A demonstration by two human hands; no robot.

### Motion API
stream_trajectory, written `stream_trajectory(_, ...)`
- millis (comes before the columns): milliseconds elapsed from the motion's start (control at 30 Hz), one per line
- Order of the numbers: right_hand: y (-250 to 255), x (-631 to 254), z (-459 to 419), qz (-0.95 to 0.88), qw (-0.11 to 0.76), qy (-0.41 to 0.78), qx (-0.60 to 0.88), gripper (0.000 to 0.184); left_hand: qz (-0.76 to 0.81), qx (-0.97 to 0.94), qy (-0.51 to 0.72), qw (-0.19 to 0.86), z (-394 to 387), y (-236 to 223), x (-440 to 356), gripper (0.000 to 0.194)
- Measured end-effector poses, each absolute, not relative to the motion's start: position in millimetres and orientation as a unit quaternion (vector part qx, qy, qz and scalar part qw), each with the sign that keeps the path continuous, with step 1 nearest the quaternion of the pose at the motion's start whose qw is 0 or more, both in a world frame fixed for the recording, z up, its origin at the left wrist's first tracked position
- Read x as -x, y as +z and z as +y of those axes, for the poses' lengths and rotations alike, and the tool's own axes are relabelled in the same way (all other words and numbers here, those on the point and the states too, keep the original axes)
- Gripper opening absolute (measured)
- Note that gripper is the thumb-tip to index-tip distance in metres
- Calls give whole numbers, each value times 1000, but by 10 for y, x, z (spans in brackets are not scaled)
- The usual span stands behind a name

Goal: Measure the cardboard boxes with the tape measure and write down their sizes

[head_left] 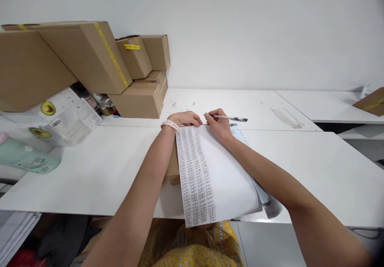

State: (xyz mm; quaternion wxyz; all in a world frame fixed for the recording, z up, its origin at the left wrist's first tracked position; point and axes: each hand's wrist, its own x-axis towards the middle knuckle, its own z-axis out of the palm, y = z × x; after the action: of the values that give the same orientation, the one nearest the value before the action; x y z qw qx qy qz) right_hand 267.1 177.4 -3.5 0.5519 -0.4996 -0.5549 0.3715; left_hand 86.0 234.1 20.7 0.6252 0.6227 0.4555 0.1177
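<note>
A white sheet of paper (234,175) lies over a brown cardboard box (173,167), its near end hanging past the table's front edge. Dense columns of handwriting fill the sheet's left side; the right side is blank. My right hand (220,125) is closed around a pen (232,118), with the tip toward the sheet's top edge. Beside it, my left hand (187,119) has its fingers bent and pressed on the top left edge of the sheet. A pink band circles that wrist. Under the sheet's right side, a printed glossy magazine or leaflet (271,206) curls out.
Cardboard boxes (141,99) with yellow tape are stacked at the back left. White boxes with avocado pictures (70,119) and a green bottle (30,155) are at the left. Another carton (372,102) stands far right. The white table (324,175) has a gap at the right.
</note>
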Motion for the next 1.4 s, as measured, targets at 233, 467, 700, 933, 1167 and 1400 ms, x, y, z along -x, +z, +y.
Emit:
stream_trajectory(233, 65, -2653, 1792, -607, 471, 323, 553, 16, 454, -611, 130, 636, 2300, 210, -876, 24)
stream_trajectory(467, 27, -2645, 1792, -611, 460, 341, 547, 19, 444, -612, 130, 642, 2264, 250, -862, 19)
stream_trajectory(700, 33, -2641, 1791, -640, 449, 318, 537, 20, 438, -606, 128, 651, 2304, 216, -867, 22)
stream_trajectory(933, 22, -2647, 1802, -651, 444, 319, 527, 20, 424, -604, 130, 662, 2317, 197, -857, 22)
stream_trajectory(1167, 10, -2649, 1801, -652, 435, 323, 530, 20, 417, -614, 133, 657, 2313, 202, -848, 19)
stream_trajectory(1400, -5, -2651, 1807, -668, 433, 306, 522, 20, 419, -616, 132, 654, 2282, 225, -856, 17)
